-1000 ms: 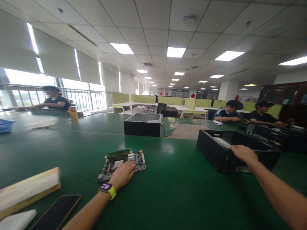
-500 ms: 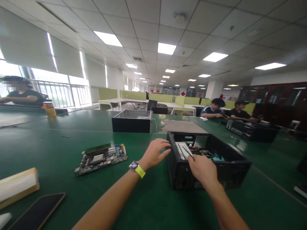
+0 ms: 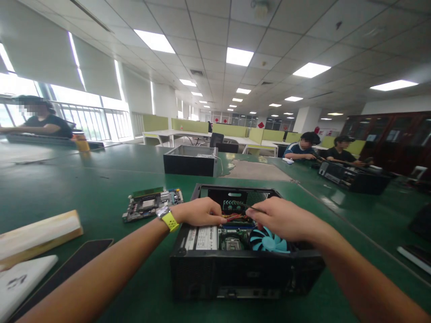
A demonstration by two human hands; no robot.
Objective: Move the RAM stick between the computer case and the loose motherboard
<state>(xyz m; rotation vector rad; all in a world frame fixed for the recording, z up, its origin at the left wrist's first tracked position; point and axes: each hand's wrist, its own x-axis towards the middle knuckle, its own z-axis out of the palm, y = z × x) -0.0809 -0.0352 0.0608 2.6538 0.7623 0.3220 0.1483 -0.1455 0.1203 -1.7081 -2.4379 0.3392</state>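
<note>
A black computer case (image 3: 242,269) lies open-side up in front of me. Inside it are a labelled power supply (image 3: 203,238), a circuit board (image 3: 232,242), a fan with light-blue blades (image 3: 269,241) and bundled coloured cables (image 3: 235,217). Over the power supply, my left hand (image 3: 202,211) is closed, its fingers curled and the thumb tip beside the cables. What it holds, if anything, is hidden. My right hand (image 3: 281,217) is above the fan, closed on thin dark tweezers (image 3: 253,208) that point left over the cables.
A loose motherboard (image 3: 148,204) lies left of the case. Nearer on the left are a cream block (image 3: 40,233), a white item (image 3: 27,280) and a dark phone-like slab (image 3: 90,251). Another case (image 3: 190,164) stands behind; co-workers sit right (image 3: 303,150) and left (image 3: 43,121).
The case now sits further left and nearer, turned more squarely to me. My left hand has gone from open beside its edge to closed over its inside. My right hand reaches further in.
</note>
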